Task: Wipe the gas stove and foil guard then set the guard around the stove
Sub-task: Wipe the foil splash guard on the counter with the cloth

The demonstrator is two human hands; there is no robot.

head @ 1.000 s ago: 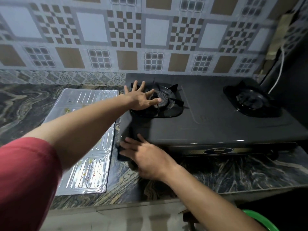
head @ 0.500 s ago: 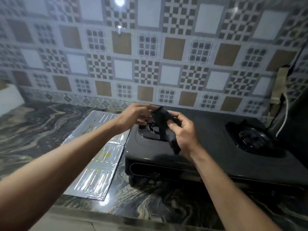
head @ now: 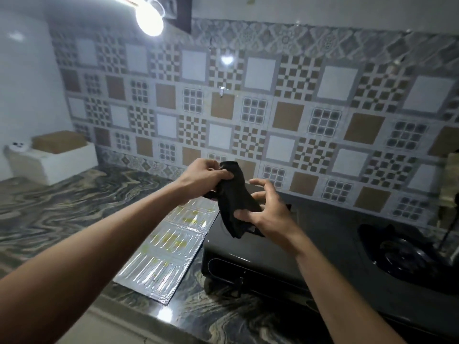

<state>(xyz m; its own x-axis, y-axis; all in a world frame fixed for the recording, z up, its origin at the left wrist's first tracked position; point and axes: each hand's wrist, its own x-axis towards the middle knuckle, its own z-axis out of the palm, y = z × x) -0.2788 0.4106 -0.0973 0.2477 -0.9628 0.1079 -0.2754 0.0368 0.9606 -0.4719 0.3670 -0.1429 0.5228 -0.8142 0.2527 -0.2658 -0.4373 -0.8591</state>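
Note:
A black cloth (head: pixel 234 204) hangs between both hands, lifted above the left part of the black two-burner gas stove (head: pixel 285 254). My left hand (head: pixel 206 176) pinches the cloth's upper end. My right hand (head: pixel 267 213) grips its lower part with the fingers curled around it. The silver foil guard (head: pixel 169 252) lies flat on the marble counter left of the stove, with yellowish stains on its panels. The stove's right burner (head: pixel 402 254) shows; the left burner is hidden behind the hands and cloth.
The dark veined marble counter (head: pixel 74 209) runs left to a white box (head: pixel 53 157) against the wall. Patterned tiles (head: pixel 273 115) back the stove. A bright lamp (head: pixel 149 17) glares at the top. A cable (head: pixel 449 227) drops at the far right.
Both hands left the stove top and front, took up the black cloth and raised it. The camera tilted upward, revealing more wall and the lamp.

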